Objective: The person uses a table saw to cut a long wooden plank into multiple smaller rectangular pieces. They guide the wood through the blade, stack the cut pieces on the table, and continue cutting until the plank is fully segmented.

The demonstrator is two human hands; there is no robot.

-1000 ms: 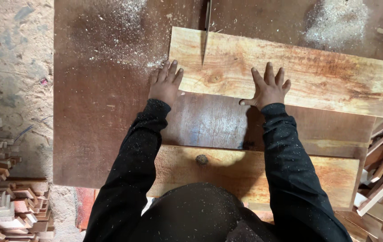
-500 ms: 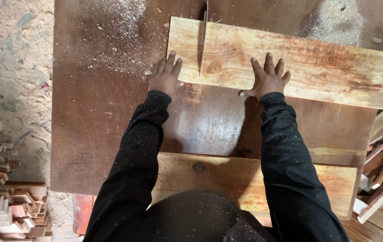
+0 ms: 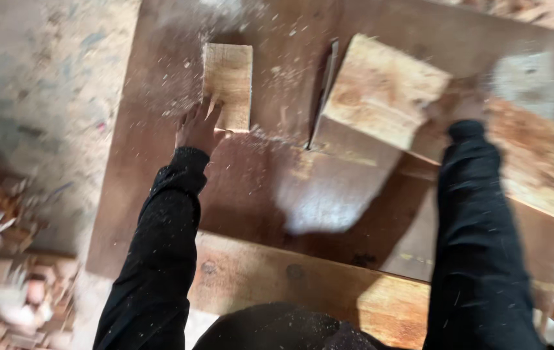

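The short offcut (image 3: 227, 84) lies left of the saw blade (image 3: 324, 91), severed from the long plank (image 3: 406, 104). The left hand (image 3: 198, 126) rests fingers spread against the offcut; the right hand (image 3: 458, 107) is too blurred to tell. Sawdust covers the table (image 3: 160, 194).

Both arms in long black knit sleeves w/ sawdust specks; bare hands (image 3: 199, 126).

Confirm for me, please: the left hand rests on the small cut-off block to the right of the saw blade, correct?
Not quite. The head view shows the left hand on the small cut-off block, but that block lies to the left of the saw blade, not to its right.
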